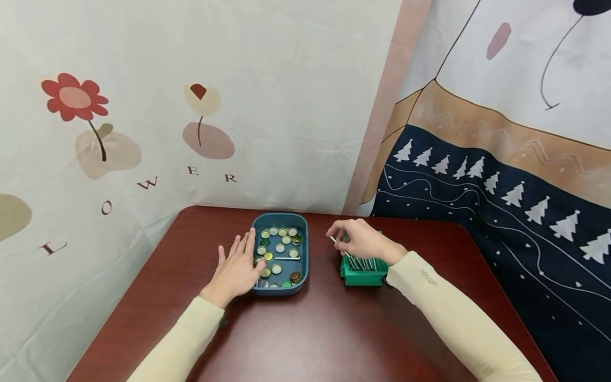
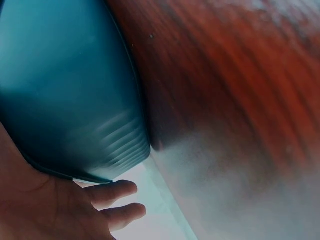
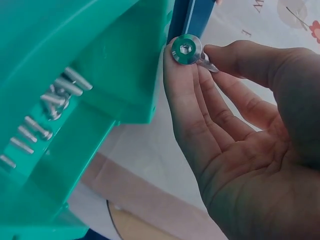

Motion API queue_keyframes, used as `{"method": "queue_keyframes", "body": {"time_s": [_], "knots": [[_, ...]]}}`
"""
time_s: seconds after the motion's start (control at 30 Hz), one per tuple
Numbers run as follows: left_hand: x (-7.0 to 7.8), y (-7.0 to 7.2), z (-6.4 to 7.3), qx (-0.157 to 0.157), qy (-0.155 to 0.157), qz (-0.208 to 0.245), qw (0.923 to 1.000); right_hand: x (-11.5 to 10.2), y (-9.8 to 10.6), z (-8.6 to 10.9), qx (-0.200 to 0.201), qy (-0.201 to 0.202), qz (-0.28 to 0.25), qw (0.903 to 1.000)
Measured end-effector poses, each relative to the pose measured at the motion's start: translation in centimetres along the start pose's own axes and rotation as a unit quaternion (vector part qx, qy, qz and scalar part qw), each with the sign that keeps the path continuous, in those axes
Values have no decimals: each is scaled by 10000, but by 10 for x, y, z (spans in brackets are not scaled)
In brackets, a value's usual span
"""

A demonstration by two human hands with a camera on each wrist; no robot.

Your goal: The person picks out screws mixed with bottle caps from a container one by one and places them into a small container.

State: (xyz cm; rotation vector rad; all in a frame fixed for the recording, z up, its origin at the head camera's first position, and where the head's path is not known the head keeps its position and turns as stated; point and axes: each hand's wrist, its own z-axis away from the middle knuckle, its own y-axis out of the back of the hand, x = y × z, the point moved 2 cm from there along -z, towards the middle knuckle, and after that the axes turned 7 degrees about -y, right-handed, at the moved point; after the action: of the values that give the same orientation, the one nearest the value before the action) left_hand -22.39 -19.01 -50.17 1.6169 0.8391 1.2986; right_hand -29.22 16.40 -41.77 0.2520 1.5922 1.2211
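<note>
My right hand (image 1: 365, 241) is held above the near-left part of a green bin (image 1: 364, 278), pinching a silver hex-socket bolt (image 3: 186, 49) between thumb and fingers. Several more bolts (image 3: 70, 86) lie inside the bin. To the left, my left hand (image 1: 236, 270) rests on the left rim of a blue tray (image 1: 306, 254), its fingers extended and its thumb over the inside. Bottle caps (image 1: 279, 248) in gold, green and white are scattered across the tray floor, along with one long bolt (image 1: 288, 258). In the left wrist view, the palm lies against the tray's outer wall.
Both containers stand on a dark red-brown table (image 1: 324, 329), with a gap between them. A printed cloth (image 1: 296, 106) with flowers and letters hangs behind, and a dark blue one (image 1: 453, 212) with white trees hangs at the right.
</note>
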Motion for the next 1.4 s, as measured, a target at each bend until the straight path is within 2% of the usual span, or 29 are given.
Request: {"method": "queue_keyframes", "body": {"time_s": [0.4, 0.73, 1.0, 1.4], "knots": [[-1, 0, -2, 9, -9, -53, 10000, 20, 14, 14, 177, -256, 120, 9994], [5, 2, -4, -25, -22, -38, 10000, 34, 26, 22, 285, -628, 85, 9976], [2, 2, 1, -47, -1, -23, 10000, 40, 25, 22, 174, -764, 253, 9966], [-1, -1, -1, 15, -11, -59, 10000, 46, 13, 14, -34, -975, 278, 9948]]}}
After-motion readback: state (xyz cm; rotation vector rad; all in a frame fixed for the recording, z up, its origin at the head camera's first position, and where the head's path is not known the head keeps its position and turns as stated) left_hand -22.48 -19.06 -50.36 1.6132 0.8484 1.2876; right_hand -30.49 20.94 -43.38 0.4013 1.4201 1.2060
